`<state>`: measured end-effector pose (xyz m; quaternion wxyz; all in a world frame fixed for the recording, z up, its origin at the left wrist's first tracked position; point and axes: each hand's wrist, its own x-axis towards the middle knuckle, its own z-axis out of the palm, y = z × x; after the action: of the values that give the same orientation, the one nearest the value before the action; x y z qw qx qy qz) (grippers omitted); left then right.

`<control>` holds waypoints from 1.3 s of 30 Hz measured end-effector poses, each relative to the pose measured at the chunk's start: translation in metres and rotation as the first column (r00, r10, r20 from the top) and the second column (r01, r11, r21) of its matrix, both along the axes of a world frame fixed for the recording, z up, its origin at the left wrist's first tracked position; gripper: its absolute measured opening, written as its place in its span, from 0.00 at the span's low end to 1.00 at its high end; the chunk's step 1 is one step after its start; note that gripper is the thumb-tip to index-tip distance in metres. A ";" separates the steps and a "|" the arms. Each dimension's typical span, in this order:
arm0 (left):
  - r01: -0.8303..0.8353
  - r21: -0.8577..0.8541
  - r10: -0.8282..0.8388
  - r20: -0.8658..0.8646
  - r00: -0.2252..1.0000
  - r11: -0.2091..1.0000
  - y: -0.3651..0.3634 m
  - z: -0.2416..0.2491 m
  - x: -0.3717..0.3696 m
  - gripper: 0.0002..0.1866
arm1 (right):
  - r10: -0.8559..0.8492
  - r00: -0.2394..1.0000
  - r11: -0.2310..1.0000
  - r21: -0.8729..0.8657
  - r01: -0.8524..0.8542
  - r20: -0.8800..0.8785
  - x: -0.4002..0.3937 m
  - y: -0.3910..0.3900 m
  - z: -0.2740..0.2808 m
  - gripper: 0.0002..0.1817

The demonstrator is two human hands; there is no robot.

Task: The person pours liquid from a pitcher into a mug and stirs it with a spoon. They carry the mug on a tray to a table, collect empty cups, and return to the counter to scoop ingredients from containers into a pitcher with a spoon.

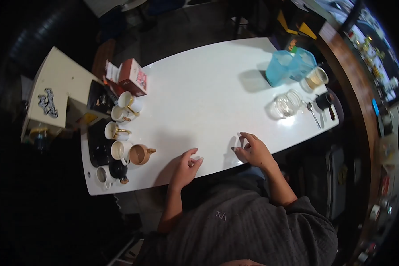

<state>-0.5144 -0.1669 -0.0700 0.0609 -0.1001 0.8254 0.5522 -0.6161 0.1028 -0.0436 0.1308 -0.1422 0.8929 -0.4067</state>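
Observation:
My left hand (pixel 185 170) hovers over the near edge of the white table (pixel 195 88), fingers apart and holding nothing. Over the same edge, farther right, my right hand (pixel 253 153) is also open, its thumb and fingers spread. Closest to my left hand is a brown mug (pixel 139 154) with its handle to the right. Beside it stand a white mug (pixel 120 151), a black mug (pixel 118 169) and another white mug (pixel 104 175). White cups with gold handles (pixel 115 131) stand farther up the left side.
A red box (pixel 133 77) stands at the back left. On the right are a blue pitcher-like container (pixel 280 68), a glass jar (pixel 287 104), a beige cup (pixel 316 78), a spoon (pixel 314 115) and a black-headed tool with a dark handle (pixel 325 101). A cream cabinet (pixel 53 86) borders the left.

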 end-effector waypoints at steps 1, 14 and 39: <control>0.031 -0.012 -0.031 0.004 1.000 0.999 -0.001 0.008 -0.006 0.25 | -0.020 1.000 1.000 -0.001 0.020 -0.002 0.003 0.001 0.002 0.31; 0.238 -0.072 -0.232 0.076 0.970 0.969 0.020 0.013 -0.061 0.24 | -0.273 0.958 0.962 -0.011 0.274 -0.091 0.007 0.062 -0.005 0.28; -0.033 0.640 -0.304 0.408 0.861 0.768 0.410 0.025 -0.223 0.46 | -0.399 0.916 0.762 -0.545 0.349 0.029 -0.172 0.418 0.051 0.13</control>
<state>-0.7378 0.2430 -0.0448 0.3384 -0.1483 0.5559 0.7446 -0.7879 0.5208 0.0071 -0.0383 -0.0101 0.7571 -0.6522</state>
